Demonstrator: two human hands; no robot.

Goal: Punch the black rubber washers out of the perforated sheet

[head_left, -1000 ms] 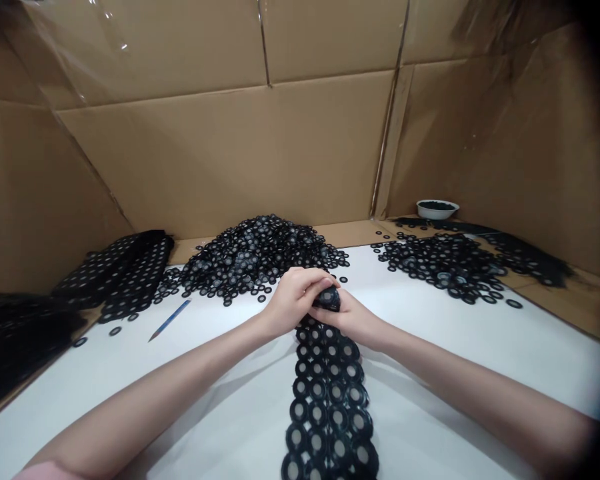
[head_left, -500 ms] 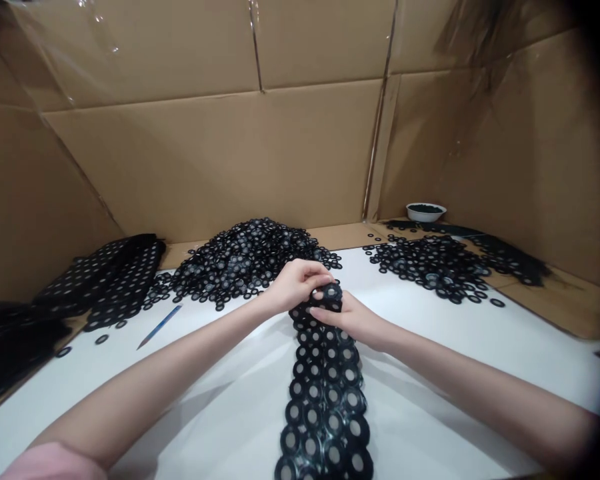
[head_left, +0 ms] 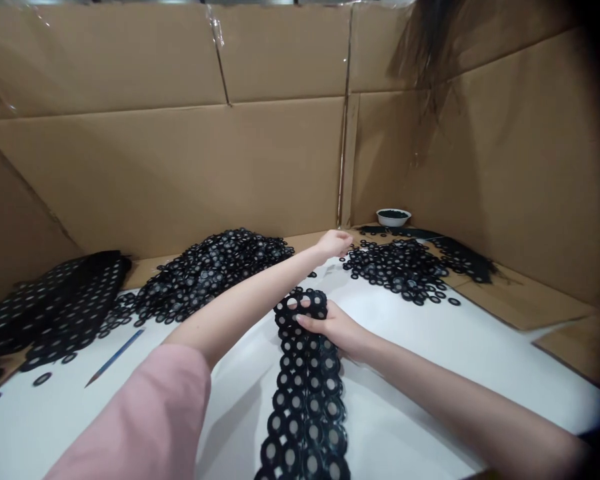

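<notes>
Tall brown cardboard walls (head_left: pixel 155 173) enclose a white tabletop (head_left: pixel 405 373). Two bare arms reach in, the left one from a pink sleeve (head_left: pixel 150 413). One long black strip (head_left: pixel 304 383) of joined rings, mostly four across, runs up the middle of the table toward the person's hands. The right hand (head_left: pixel 343 327) pinches its far end, thumb on top and fingers behind, partly seen through the holes. The left hand (head_left: pixel 336 244) is stretched forward near the right pile, fingers curled together; whether it pinches anything cannot be made out.

Two piles of black rings, too many to count, lie beyond: a larger left pile (head_left: pixel 215 270), partly hidden by the left arm, and a lower right pile (head_left: pixel 400 270). At far left, layered black dotted material (head_left: pixel 65 307) is cut off. One white bowl (head_left: pixel 394 222) at the back holds something dark, too small to identify. One blue pencil (head_left: pixel 115 357) lies left of the sleeve. Three loose rings (head_left: pixel 43 379) sit near the dotted material. The strip's near end is cut off.
</notes>
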